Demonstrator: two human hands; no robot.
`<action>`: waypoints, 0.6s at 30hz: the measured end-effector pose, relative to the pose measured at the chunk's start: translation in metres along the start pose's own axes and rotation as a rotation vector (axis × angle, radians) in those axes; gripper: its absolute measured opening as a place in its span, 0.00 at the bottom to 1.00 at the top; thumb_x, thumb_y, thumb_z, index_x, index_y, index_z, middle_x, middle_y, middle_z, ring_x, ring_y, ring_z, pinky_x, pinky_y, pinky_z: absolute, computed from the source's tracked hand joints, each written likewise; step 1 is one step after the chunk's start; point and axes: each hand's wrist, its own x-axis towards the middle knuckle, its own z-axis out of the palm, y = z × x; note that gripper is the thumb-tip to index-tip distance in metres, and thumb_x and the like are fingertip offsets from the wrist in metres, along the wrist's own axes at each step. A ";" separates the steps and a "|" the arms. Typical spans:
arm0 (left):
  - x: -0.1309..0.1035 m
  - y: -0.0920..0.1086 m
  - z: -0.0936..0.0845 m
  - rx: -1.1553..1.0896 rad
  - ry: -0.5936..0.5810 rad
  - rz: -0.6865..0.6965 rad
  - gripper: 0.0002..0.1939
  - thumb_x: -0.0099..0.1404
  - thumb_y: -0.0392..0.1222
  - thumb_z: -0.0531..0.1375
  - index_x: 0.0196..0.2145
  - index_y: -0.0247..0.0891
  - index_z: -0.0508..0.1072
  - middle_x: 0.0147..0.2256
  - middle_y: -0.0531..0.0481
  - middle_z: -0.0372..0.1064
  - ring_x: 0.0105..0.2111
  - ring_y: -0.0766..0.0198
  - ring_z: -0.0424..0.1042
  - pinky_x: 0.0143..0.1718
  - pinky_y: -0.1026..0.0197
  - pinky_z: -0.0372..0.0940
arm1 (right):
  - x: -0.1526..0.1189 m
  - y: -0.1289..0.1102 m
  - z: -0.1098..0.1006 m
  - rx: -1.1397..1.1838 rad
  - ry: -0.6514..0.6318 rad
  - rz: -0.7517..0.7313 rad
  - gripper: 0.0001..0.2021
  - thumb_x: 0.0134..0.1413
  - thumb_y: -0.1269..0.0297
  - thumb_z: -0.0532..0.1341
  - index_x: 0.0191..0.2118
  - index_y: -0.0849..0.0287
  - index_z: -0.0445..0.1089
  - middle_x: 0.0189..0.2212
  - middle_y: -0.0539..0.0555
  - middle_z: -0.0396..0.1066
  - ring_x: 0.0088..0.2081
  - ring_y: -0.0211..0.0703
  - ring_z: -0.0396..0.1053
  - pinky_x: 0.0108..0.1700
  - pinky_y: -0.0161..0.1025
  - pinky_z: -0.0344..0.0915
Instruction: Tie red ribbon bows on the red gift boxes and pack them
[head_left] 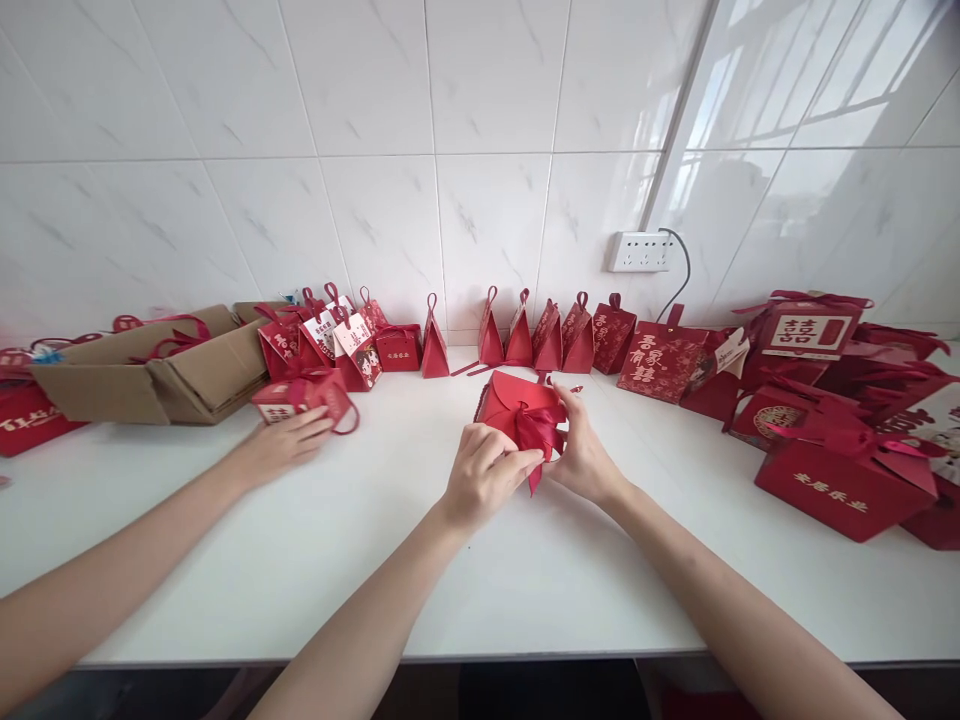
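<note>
Holds a red gift box (501,396) on the white table (540,580), near the middle, directly between left hand (491,472) and right hand (589,455). Curls the left fingers nearly closed, pinching the satin bow on the box's near side (537,430); grasps the box's right side with the right hand, half open and curved around it; cannot tell how firmly.

Reads 囍 on a pale label of the smaller box (330,388) under a co-worker's hand (289,445) at left, and again on a ribboned box (814,330) piled at right. Reads gold 安居乐业 on the large box (840,490) at near right, and apparently 吾家有囍 on a patterned bag (660,362) farther left.

Along the far side, triangular boxes (577,340) before a glossy, grey-veined tiled wall (375,80) with a white power socket (640,252); at far left, cardboard trays (210,370).
</note>
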 end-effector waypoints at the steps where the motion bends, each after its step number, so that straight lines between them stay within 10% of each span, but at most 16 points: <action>1: 0.000 0.000 0.000 -0.030 0.011 -0.052 0.03 0.61 0.36 0.60 0.33 0.44 0.72 0.22 0.55 0.60 0.24 0.68 0.62 0.29 0.63 0.60 | 0.000 0.000 -0.001 -0.004 0.009 0.005 0.46 0.44 0.58 0.67 0.63 0.49 0.36 0.57 0.66 0.48 0.57 0.59 0.57 0.43 0.53 0.71; 9: 0.003 -0.020 0.002 -0.266 0.229 -1.046 0.09 0.62 0.46 0.57 0.29 0.39 0.64 0.28 0.51 0.69 0.30 0.65 0.69 0.32 0.62 0.64 | 0.002 -0.002 -0.009 -0.082 0.046 -0.029 0.47 0.43 0.58 0.67 0.63 0.48 0.35 0.56 0.63 0.50 0.56 0.59 0.58 0.47 0.57 0.69; 18: -0.001 -0.035 0.002 -0.404 0.325 -1.309 0.08 0.60 0.43 0.57 0.26 0.38 0.63 0.23 0.54 0.64 0.24 0.69 0.66 0.28 0.65 0.64 | 0.006 -0.004 -0.016 0.019 0.131 0.023 0.45 0.42 0.59 0.66 0.61 0.49 0.38 0.57 0.63 0.47 0.55 0.56 0.57 0.45 0.53 0.70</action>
